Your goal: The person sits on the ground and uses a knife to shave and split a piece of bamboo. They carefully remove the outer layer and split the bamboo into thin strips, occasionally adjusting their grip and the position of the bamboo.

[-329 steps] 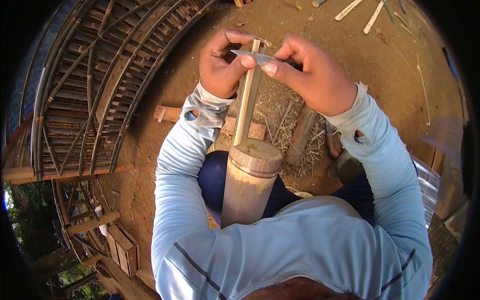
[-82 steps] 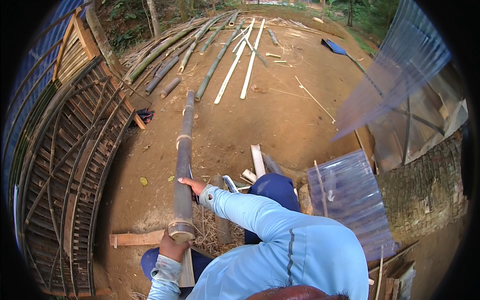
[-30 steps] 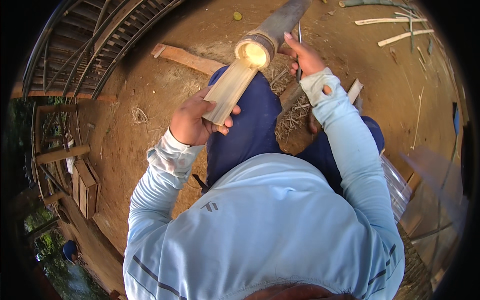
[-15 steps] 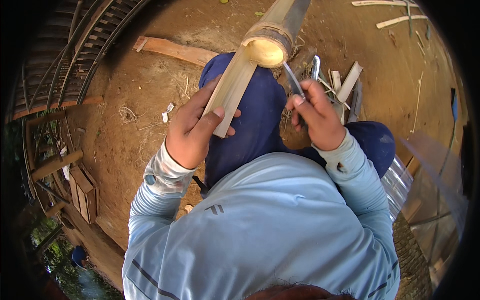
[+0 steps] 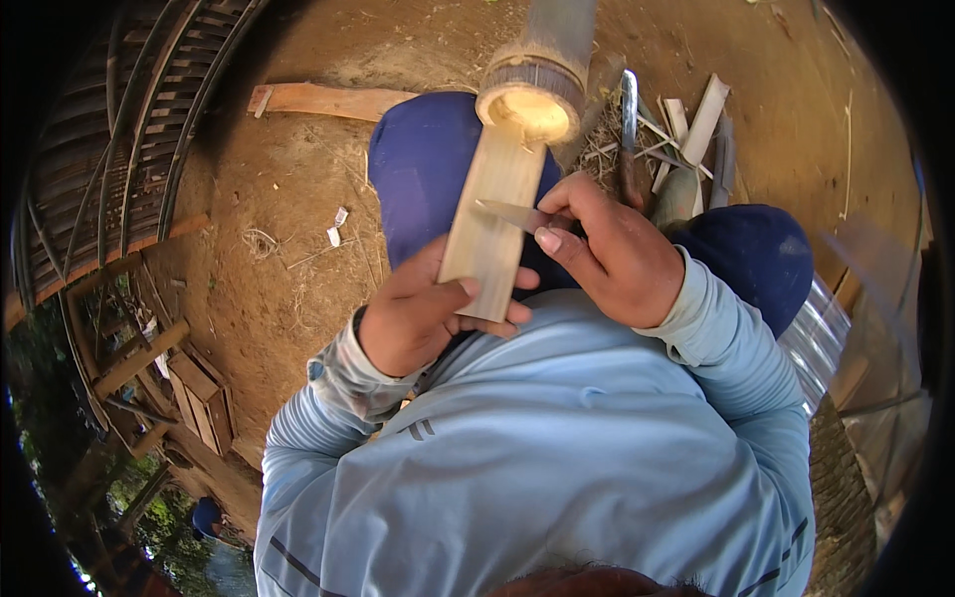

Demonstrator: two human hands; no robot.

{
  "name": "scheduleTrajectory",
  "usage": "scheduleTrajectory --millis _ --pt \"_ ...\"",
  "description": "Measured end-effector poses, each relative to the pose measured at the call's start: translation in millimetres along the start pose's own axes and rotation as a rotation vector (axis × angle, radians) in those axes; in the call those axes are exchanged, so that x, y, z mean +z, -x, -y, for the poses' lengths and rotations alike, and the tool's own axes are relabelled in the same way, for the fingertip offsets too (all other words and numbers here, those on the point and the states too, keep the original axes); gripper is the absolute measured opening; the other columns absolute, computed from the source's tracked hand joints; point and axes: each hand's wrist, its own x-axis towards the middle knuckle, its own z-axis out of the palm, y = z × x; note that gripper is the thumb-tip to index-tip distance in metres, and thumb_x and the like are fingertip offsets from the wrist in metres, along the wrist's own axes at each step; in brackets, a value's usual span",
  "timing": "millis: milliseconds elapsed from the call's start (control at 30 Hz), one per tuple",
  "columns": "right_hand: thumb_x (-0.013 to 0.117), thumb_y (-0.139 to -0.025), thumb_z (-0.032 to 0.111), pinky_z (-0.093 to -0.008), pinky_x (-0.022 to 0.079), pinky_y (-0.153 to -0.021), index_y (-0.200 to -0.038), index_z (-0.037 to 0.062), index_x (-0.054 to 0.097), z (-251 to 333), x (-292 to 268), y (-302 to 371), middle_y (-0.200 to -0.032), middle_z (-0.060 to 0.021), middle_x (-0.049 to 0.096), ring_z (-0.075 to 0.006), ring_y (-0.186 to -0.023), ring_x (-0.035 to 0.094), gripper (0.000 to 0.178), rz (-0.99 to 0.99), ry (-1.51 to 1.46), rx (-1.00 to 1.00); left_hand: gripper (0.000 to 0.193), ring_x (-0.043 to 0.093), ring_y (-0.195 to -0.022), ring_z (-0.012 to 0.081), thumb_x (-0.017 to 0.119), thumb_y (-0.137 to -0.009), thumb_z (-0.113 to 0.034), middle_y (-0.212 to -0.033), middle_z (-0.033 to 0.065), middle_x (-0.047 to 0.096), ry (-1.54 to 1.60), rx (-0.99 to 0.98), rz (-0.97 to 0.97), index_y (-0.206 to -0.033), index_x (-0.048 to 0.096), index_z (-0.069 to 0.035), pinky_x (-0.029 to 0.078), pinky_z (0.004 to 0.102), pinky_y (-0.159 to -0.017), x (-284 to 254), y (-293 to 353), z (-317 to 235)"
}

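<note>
A thick bamboo tube [image 5: 557, 30] points at me, its open end pale inside. From the lower rim of that opening a flat, pale bamboo tongue [image 5: 487, 224] runs down toward my chest. My left hand [image 5: 423, 313] is wrapped round the near end of the tongue, thumb on top and fingertips showing beyond its other edge. In my right hand [image 5: 622, 254] a small knife [image 5: 512, 214] is pinched, its blade lying across the tongue's face and its tip near the left edge. The knife's handle is mostly covered by my fingers.
A larger knife [image 5: 629, 119] lies beyond my right hand, beside split bamboo pieces [image 5: 706, 119] and shavings. A wooden plank [image 5: 328, 100] rests on the earth floor behind my left knee. Slatted bamboo work [image 5: 149, 119] stands at far left; clear plastic sheeting [image 5: 811, 338] is at right.
The bamboo has swung more upright and its near end has come toward me. My right hand has moved left, bringing the small knife from beside the tube onto the tongue.
</note>
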Motion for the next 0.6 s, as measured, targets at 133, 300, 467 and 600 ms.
scheduleTrajectory --millis 133,300,467,600 --pt "0.063 -0.098 0.019 -0.0421 0.051 -0.065 -0.108 0.0021 0.048 -2 -5 14 -0.084 -0.0176 0.066 -0.0350 -0.076 0.067 0.024 -0.019 -0.023 0.038 0.056 0.065 -0.115 0.0340 0.041 -0.095 -0.006 -0.132 0.0249 0.058 0.078 -0.172 0.130 -0.149 0.030 0.003 0.054 0.0430 -0.096 -1 -23 6" --pt "0.065 -0.096 0.018 -0.0411 0.052 -0.066 -0.107 0.0016 0.049 -5 -17 43 -0.085 -0.0169 0.067 -0.0347 -0.076 0.067 0.025 -0.002 -0.007 0.175 0.055 0.066 -0.110 0.0372 0.040 -0.093 -0.005 -0.123 0.0270 0.062 0.158 -0.247 0.185 -0.147 0.031 0.005 0.054 0.0439 -0.094 3 -41 9" --pt "0.066 -0.096 0.020 -0.0406 0.052 -0.066 -0.111 0.0021 0.051 -7 -16 55 -0.087 -0.0154 0.067 -0.0336 -0.077 0.067 0.027 -0.058 -0.015 0.116 0.047 0.070 -0.092 0.0365 0.044 -0.097 -0.011 -0.108 0.0279 0.066 0.102 -0.179 0.071 -0.140 0.037 0.006 0.057 0.0424 -0.081 15 -39 18" --pt "0.065 -0.096 0.021 -0.0405 0.052 -0.067 -0.111 0.0051 0.053 13 -24 50 -0.090 -0.0140 0.067 -0.0337 -0.080 0.067 0.025 -0.031 0.094 0.113 0.042 0.071 -0.090 0.0342 0.043 -0.102 -0.017 -0.105 0.0247 0.067 0.095 -0.142 0.097 -0.138 0.039 0.006 0.057 0.0406 -0.080 16 -35 12"
